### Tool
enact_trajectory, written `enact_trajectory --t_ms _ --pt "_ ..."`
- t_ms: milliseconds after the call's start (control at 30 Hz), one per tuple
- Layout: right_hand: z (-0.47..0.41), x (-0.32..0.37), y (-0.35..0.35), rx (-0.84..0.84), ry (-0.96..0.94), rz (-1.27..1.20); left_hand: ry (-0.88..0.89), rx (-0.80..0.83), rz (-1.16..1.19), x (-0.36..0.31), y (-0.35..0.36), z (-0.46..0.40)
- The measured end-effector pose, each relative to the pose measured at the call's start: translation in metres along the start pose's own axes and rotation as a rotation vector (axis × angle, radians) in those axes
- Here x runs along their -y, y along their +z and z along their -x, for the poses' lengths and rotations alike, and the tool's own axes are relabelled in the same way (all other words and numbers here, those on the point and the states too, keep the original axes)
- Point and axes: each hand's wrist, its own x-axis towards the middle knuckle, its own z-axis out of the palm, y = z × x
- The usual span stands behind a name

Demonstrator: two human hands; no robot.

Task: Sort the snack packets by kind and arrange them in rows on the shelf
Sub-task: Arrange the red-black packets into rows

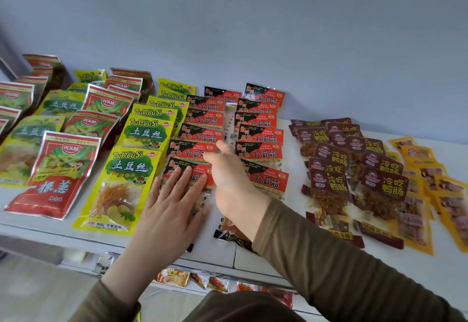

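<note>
On the white shelf (38,230), the left hand (169,210) lies flat, fingers straight, pressing the nearest black-and-red foil packet (202,177), while the right hand (228,174), fingers relaxed and gripping nothing, stands in the bare gap right of that packet beside the neighbouring red row (260,139).

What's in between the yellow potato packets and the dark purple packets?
In the head view, two rows of red-and-black packets fill the shelf between them. Both hands are there too: the left hand lies flat on one, the right hand beside it.
</note>
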Motion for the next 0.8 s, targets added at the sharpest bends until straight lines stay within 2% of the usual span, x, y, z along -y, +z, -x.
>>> enact_trajectory --t_ms 133,200,267,367,467,667,800 --pt "-0.001 0.013 -0.028 -0.001 -0.231 0.032 0.042 -0.075 0.038 -0.011 -0.014 -0.002" --pt "-0.008 0.025 -0.058 -0.100 -0.353 0.071 0.116 -0.088 0.057 -0.024 -0.018 -0.006" --pt "-0.018 0.032 -0.091 -0.211 -0.392 0.116 0.240 -0.065 0.057 -0.043 -0.019 -0.012" --pt "-0.029 0.032 -0.125 -0.268 -0.299 0.193 0.401 0.019 0.033 -0.073 -0.014 -0.024" --pt "-0.036 0.021 -0.135 -0.176 -0.168 0.204 0.460 0.094 0.028 -0.091 -0.007 -0.036" --pt "-0.045 0.004 -0.138 -0.093 -0.074 -0.035 0.351 0.110 0.016 -0.104 0.007 -0.038" --pt "-0.046 -0.005 -0.132 -0.058 -0.050 -0.046 0.297 0.095 0.017 -0.107 0.007 -0.034"
